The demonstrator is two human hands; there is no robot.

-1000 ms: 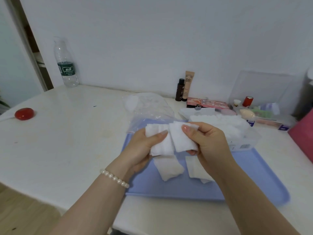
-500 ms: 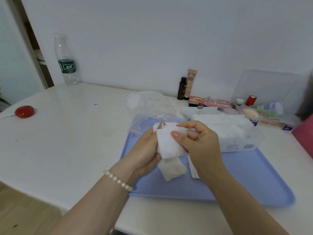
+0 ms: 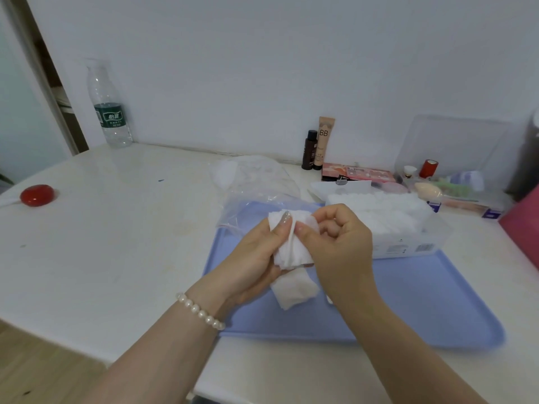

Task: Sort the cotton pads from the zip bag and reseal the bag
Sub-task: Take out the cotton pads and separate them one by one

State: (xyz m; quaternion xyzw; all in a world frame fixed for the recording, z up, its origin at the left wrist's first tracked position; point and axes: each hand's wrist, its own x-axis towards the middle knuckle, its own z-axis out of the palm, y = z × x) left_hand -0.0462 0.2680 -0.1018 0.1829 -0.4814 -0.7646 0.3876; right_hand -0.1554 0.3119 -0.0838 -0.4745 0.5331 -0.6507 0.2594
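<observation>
A small stack of white cotton pads [image 3: 291,246] is held upright above the blue tray [image 3: 423,304]. My left hand [image 3: 256,255] grips the stack from the left, thumb across its front. My right hand [image 3: 335,243] pinches the stack's right side with curled fingers. Another white pad [image 3: 294,288] lies on the tray just below my hands. The clear zip bag [image 3: 256,188] lies crumpled at the tray's far left corner, partly on the table. A clear plastic box [image 3: 388,228] full of white pads stands on the tray's far right.
The white table [image 3: 116,243] carries a water bottle [image 3: 109,107] at the back left and a red round object [image 3: 37,195] at the left edge. Cosmetics stand by the wall: a dark bottle [image 3: 309,150], a BB tube [image 3: 324,141], a palette [image 3: 357,174] and a clear organiser [image 3: 452,158].
The two pad bundles held side by side have been brought together into one stack. My hands have closed in on each other and the right fingers have curled tighter.
</observation>
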